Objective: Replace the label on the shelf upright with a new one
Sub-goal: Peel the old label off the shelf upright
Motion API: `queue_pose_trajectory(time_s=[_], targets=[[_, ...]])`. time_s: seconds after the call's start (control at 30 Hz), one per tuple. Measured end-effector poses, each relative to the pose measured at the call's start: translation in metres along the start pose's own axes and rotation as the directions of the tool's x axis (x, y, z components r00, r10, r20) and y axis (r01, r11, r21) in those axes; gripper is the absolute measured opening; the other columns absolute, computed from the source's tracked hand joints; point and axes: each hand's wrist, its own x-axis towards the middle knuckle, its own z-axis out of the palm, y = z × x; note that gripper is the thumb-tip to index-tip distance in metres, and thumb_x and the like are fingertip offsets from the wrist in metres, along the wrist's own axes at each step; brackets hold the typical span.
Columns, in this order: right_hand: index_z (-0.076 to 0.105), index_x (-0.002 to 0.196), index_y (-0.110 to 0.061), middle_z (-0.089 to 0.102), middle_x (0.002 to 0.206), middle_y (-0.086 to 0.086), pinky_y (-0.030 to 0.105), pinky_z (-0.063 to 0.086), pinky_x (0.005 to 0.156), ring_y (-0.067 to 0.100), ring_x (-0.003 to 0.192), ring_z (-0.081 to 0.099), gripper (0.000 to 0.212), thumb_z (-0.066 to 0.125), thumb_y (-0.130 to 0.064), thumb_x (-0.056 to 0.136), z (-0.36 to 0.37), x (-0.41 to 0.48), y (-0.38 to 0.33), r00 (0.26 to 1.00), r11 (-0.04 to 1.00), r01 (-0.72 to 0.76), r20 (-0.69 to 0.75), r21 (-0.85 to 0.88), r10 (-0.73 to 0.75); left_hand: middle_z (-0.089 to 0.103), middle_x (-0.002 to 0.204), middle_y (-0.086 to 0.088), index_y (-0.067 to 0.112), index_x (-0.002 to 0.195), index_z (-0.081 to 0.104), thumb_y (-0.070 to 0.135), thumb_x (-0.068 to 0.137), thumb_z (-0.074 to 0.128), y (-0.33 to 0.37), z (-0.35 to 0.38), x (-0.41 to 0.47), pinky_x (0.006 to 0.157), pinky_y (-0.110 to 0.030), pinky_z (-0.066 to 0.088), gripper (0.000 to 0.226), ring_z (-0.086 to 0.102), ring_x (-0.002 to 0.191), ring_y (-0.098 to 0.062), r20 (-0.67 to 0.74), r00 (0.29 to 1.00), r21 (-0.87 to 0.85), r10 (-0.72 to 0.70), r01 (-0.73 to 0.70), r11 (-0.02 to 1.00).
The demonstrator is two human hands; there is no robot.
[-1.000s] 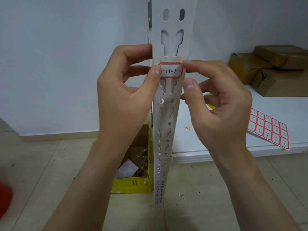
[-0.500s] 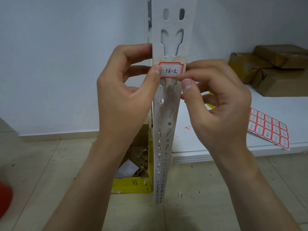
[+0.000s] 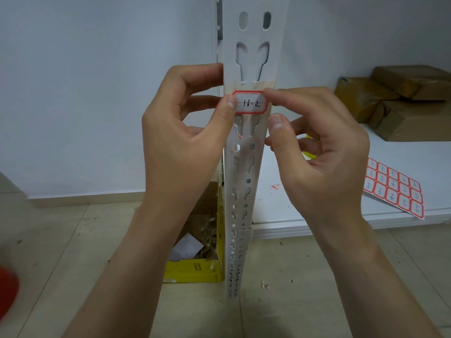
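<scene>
A white slotted shelf upright stands in the middle, running from the floor up past the top edge. A red-bordered label marked "11-2" lies across it over a stained band of old glue. My left hand wraps the upright's left edge, with the thumb pressed on the label's left end and the fingers behind. My right hand has its index fingertip on the label's upper right corner. Its thumb rests on the upright's right edge just below.
A sheet of red-bordered labels overhangs the white shelf board at the right. Brown parcels are stacked at its back. A yellow carton of scraps sits on the tiled floor left of the upright. A blurred red object shows at lower left.
My right index finger has shifted from the label's right end up to its upper right corner, and the thumb rose slightly. The left hand and the label stayed put.
</scene>
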Motion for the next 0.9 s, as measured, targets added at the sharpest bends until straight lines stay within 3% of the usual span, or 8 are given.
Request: queue_pose_trajectory(time_s=[0.23, 0.43, 0.73, 0.9], targets=[[0.073, 0.107, -0.013, 0.066, 0.111, -0.001, 0.025, 0.061, 0.063, 0.006, 0.083, 0.067, 0.013, 0.061, -0.012, 0.101, 0.0005, 0.0008, -0.0005, 1.000, 1.000, 0.024, -0.006, -0.002, -0.024, 0.071, 0.121, 0.004, 0.020, 0.122, 0.059, 0.016, 0.101, 0.068, 0.0004, 0.0005, 0.0002, 0.080, -0.030, 0.067, 0.023, 0.075, 0.110, -0.012, 0.006, 1.000, -0.011, 0.011, -0.011, 1.000], [0.067, 0.121, -0.017, 0.070, 0.116, 0.000, 0.032, 0.063, 0.062, 0.012, 0.080, 0.071, 0.020, 0.061, -0.014, 0.102, 0.0010, -0.0005, -0.0013, 1.000, 0.999, -0.031, -0.004, 0.025, 0.031, 0.070, 0.120, 0.009, 0.023, 0.121, 0.058, 0.018, 0.101, 0.068, 0.0003, 0.0006, 0.0002, 0.080, -0.029, 0.067, 0.023, 0.074, 0.110, -0.010, 0.001, 1.000, -0.001, 0.007, -0.007, 1.000], [0.072, 0.118, -0.011, 0.066, 0.114, -0.001, 0.018, 0.059, 0.062, 0.006, 0.076, 0.068, 0.019, 0.062, -0.009, 0.101, 0.0002, 0.0000, 0.0000, 1.000, 1.000, -0.007, 0.002, 0.002, 0.007, 0.070, 0.121, 0.007, 0.021, 0.122, 0.058, 0.018, 0.101, 0.068, 0.0005, 0.0006, 0.0000, 0.080, -0.028, 0.067, 0.023, 0.074, 0.110, -0.010, 0.001, 1.000, 0.000, 0.009, -0.009, 1.000], [0.073, 0.116, -0.011, 0.066, 0.113, -0.001, 0.022, 0.060, 0.063, 0.006, 0.076, 0.068, 0.018, 0.063, -0.009, 0.101, -0.0004, 0.0005, 0.0005, 1.000, 1.000, 0.009, 0.000, 0.003, -0.009, 0.071, 0.121, 0.005, 0.019, 0.122, 0.059, 0.018, 0.101, 0.069, 0.0005, 0.0007, -0.0004, 0.077, -0.028, 0.067, 0.023, 0.075, 0.109, -0.010, -0.003, 1.000, 0.002, 0.003, -0.003, 1.000]])
